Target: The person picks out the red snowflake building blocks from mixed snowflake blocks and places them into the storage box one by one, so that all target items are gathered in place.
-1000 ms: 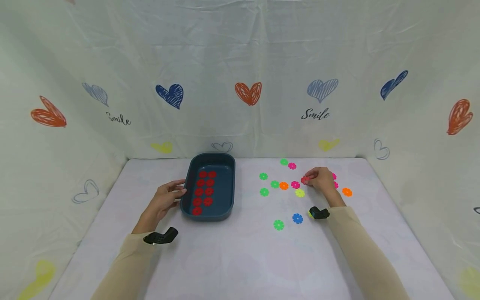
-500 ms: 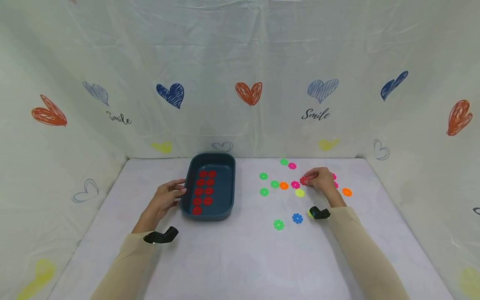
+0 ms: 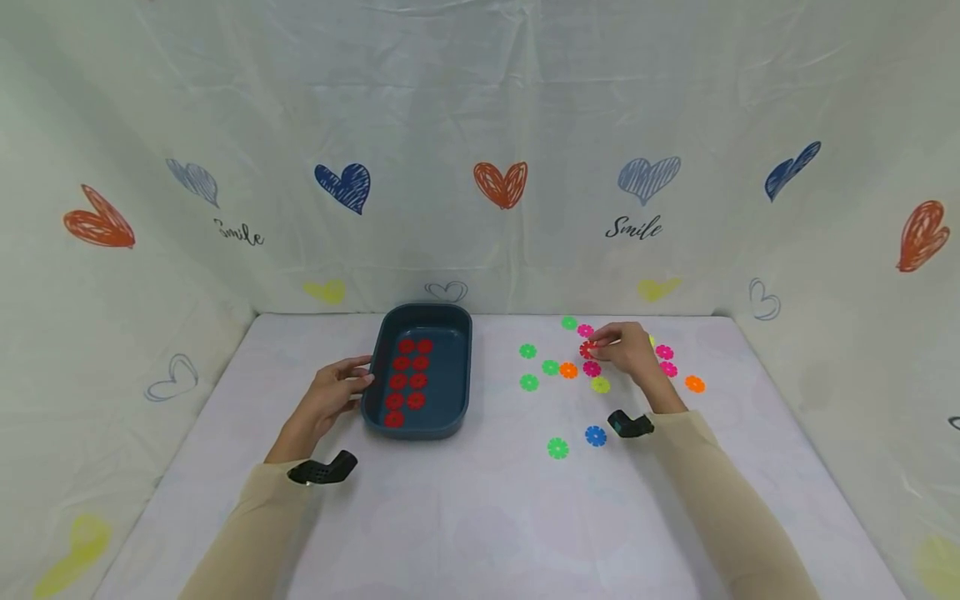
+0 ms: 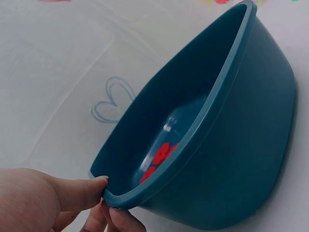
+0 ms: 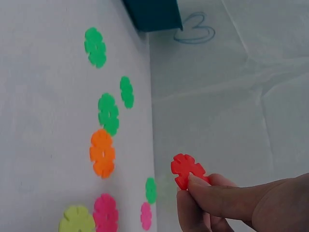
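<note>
My right hand pinches a red flower-shaped plastic disc between thumb and fingers, raised over the table at the right. Around it lie several like discs, among them a pink disc, an orange disc and a yellow disc. At the left, my left hand grips the rim of a deep teal tray, thumb on top and fingers beneath. Inside the tray, red discs lie in two columns along its left side.
Green discs lie between the tray and my right hand. Nearer me are another green disc and a blue disc. Further right sits an orange disc. A white sheet printed with hearts hangs behind the white table.
My right hand has lifted the red disc and moved it left and away from me, uncovering pink discs and a yellow one behind it. The left hand stays on the tray.
</note>
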A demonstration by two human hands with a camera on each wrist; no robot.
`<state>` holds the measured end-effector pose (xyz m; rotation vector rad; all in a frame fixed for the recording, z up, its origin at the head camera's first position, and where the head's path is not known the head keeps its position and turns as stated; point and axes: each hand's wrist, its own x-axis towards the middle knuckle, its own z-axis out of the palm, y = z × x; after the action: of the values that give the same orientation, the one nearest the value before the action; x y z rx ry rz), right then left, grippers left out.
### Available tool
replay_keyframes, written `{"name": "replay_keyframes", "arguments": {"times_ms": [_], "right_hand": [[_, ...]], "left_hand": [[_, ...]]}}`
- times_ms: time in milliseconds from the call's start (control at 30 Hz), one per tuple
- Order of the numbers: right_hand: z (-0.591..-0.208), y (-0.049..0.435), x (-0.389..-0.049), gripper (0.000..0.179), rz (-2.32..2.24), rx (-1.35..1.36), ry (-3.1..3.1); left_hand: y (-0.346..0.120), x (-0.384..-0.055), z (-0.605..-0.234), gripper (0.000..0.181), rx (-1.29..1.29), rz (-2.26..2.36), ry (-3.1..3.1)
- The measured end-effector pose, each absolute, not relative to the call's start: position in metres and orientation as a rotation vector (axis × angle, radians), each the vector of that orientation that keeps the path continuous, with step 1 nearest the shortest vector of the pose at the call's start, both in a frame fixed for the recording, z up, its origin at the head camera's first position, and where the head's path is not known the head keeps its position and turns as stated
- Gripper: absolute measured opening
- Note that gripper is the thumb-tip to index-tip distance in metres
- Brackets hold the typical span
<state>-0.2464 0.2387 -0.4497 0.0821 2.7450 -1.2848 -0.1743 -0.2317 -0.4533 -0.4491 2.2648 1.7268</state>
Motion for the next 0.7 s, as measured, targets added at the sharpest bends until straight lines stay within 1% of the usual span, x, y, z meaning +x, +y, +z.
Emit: {"name": "replay_keyframes", "arguments": {"times_ms": [400,500,700], "right_hand": [[-0.441,0.172,-0.239,0.016,-1.377,-0.135,2.642],[-0.436,0.155,-0.236,0.016,-1.378,-0.201,2.632],[-0.428,0.124,-0.229,0.015,-1.402,-0.249,2.584]], "left_hand": [[-0.232,-0.176,-0.453,0.053,-0.507,1.701,2.276],[-0.232,-0.177,-0.453,0.053,-0.502,1.695,2.279],[-0.231,-0.177,-0.455,0.053,-0.506,1.687,2.285]]}}
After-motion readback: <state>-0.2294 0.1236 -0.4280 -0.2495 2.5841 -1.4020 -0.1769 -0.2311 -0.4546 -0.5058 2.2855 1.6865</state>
